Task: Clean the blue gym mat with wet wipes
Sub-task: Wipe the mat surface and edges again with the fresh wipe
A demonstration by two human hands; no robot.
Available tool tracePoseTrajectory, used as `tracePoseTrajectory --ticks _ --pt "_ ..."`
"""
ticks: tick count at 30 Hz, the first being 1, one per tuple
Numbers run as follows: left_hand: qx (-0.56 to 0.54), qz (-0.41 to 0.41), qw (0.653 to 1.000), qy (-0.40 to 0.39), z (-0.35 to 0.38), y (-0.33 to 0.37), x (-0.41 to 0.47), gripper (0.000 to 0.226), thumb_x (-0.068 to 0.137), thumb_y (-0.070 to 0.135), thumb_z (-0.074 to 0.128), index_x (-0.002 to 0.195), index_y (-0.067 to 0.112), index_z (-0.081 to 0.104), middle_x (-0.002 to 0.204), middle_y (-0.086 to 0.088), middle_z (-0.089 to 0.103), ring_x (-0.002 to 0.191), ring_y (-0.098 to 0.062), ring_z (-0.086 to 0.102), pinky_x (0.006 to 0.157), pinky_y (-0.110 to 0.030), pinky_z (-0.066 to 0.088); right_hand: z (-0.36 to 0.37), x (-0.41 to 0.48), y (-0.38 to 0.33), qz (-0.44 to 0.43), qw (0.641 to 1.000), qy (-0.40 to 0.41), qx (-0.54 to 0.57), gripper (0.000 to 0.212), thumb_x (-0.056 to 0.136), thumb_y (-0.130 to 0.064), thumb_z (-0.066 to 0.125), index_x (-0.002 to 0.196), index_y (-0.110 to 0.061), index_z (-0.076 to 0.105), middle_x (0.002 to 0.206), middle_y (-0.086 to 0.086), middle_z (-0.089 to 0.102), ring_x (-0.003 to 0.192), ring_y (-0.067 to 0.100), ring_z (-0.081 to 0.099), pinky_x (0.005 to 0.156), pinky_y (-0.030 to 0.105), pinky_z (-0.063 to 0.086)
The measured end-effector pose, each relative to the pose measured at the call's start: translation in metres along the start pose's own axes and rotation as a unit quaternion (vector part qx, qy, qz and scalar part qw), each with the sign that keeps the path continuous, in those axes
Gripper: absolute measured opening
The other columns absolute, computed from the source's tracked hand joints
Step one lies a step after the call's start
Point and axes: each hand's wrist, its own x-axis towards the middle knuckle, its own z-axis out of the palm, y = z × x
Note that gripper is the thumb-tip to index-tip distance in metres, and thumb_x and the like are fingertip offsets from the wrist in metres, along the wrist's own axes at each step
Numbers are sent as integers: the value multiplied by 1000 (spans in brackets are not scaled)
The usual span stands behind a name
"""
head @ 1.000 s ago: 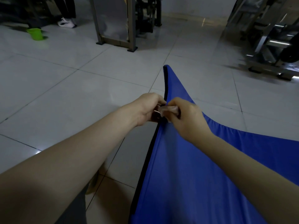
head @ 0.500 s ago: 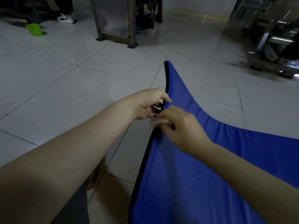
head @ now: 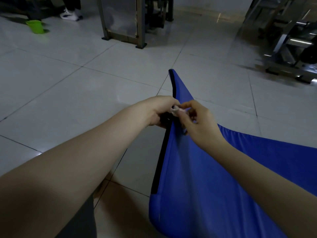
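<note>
- A gym: a steel exercise machine stands beyond the blue gym mat, to its right.
- A metal frame stands beyond the mat's left; tiled floor lies underneath.

The blue mat is smooth, with a black strip along its left edge. That edge is raised, so the mat slopes down to the right, and its near corner is rounded. A small white wipe, crumpled, sits at the raised edge, pinched by the right hand. The left hand grips the edge just beside it.
</note>
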Motion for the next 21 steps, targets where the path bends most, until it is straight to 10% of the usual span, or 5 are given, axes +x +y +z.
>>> tracePoseTrajectory --ticks 7,15,21 --pt "-20 -2 999 43 3 4 3 13 90 14 60 78 12 66 57 0 67 42 -12 61 44 -21 50 -2 6 -7 40 999 -12 5 12 94 -24 70 90 -13 68 71 13 67 66 35 64 60 53 54" --pt "-87 30 988 128 -14 6 16 19 94 24 70 107 10 69 96 -7 75 82 -23 72 63 -30 59 16 -49 -41 -180 964 -193 -32 3 88 -15 65 86 -14 67 76 -6 62 70 15 57 59 26 47" --pt "-65 29 995 64 -8 8 10 22 93 21 71 108 5 68 70 -4 75 62 -18 70 62 -32 61 -6 -5 -20 -60 995 -16 -77 6 91 -10 66 89 -15 69 74 -3 60 65 11 53 60 29 44"
